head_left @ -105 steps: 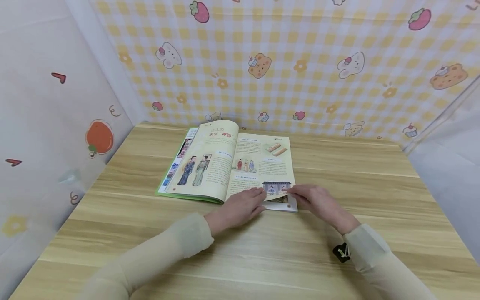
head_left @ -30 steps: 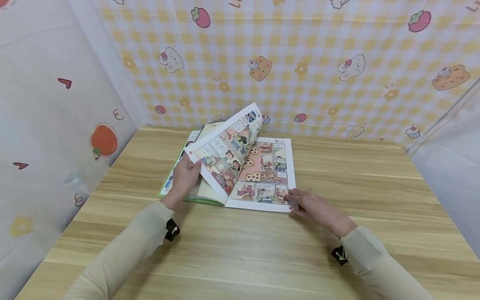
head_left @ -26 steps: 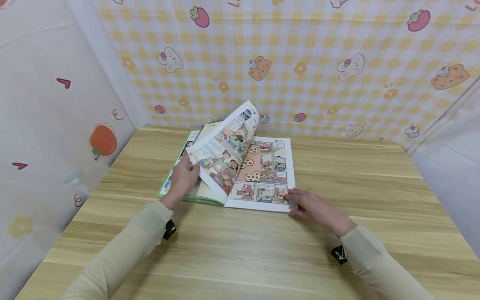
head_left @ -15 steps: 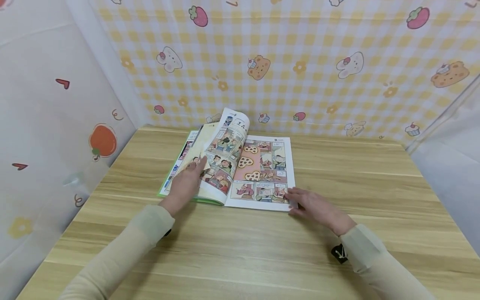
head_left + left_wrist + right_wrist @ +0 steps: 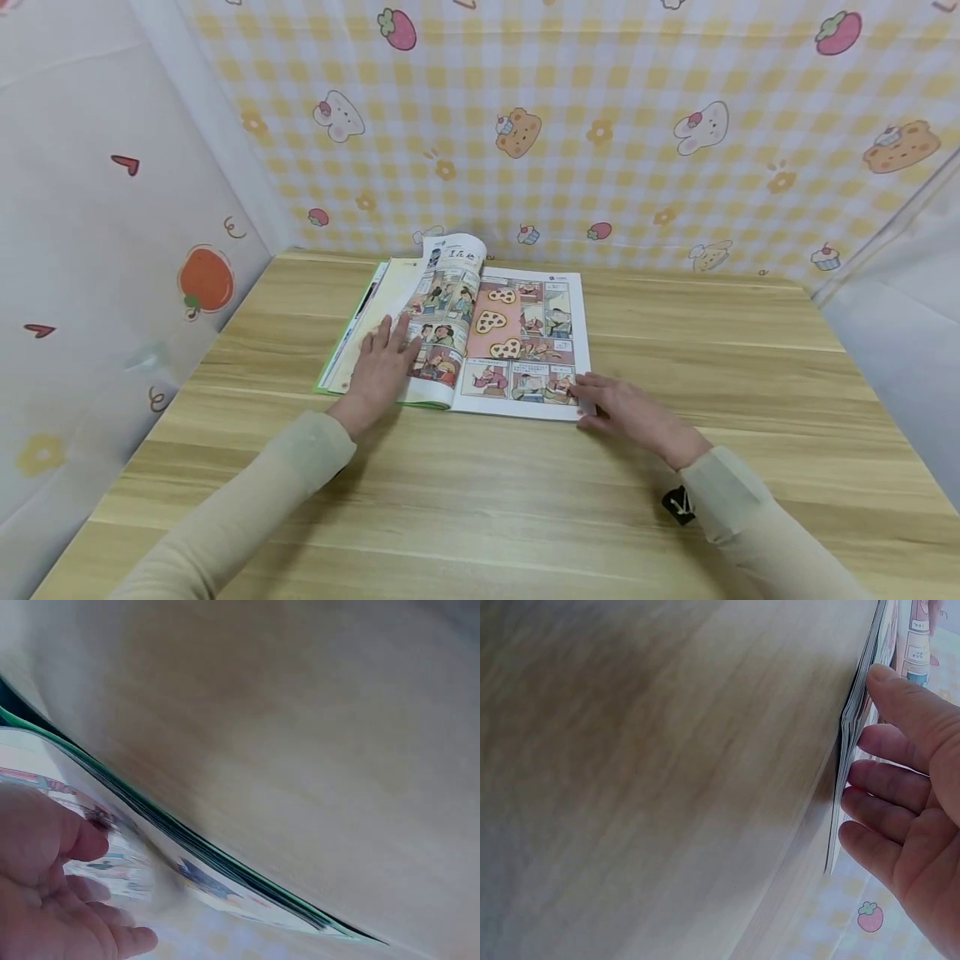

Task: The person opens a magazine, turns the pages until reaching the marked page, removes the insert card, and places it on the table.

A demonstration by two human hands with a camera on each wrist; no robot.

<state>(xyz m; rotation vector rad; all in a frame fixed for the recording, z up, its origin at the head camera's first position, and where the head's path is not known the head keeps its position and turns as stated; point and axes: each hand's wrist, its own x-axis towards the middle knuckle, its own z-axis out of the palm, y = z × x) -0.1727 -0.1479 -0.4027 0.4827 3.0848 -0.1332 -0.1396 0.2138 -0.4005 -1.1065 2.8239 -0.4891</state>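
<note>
An open magazine (image 5: 540,408) with comic panels lies on the table, its green-edged cover under the left half. My left hand (image 5: 379,371) rests with fingers spread on the left side, over the comic page (image 5: 442,333) and a cream page (image 5: 390,292) beneath it. That comic page still arches up near the spine. At the lower right corner of the magazine, my right hand (image 5: 633,414) touches the edge with relaxed fingers. The right wrist view has its thumb (image 5: 883,673) and fingertips along the stacked page edges. In the left wrist view, the left fingers (image 5: 135,941) lie over the page.
The wooden table (image 5: 487,508) extends around the magazine on both sides and in front. A yellow checked cloth (image 5: 600,133) with cartoon prints hangs behind it, and a white printed cloth (image 5: 90,250) stands at left. A black strap piece (image 5: 678,505) shows by the right wrist.
My left hand carried a comic page leftward, let go of its edge and now presses it flatter with spread fingers. My right hand has stayed at the lower right corner over the last second.
</note>
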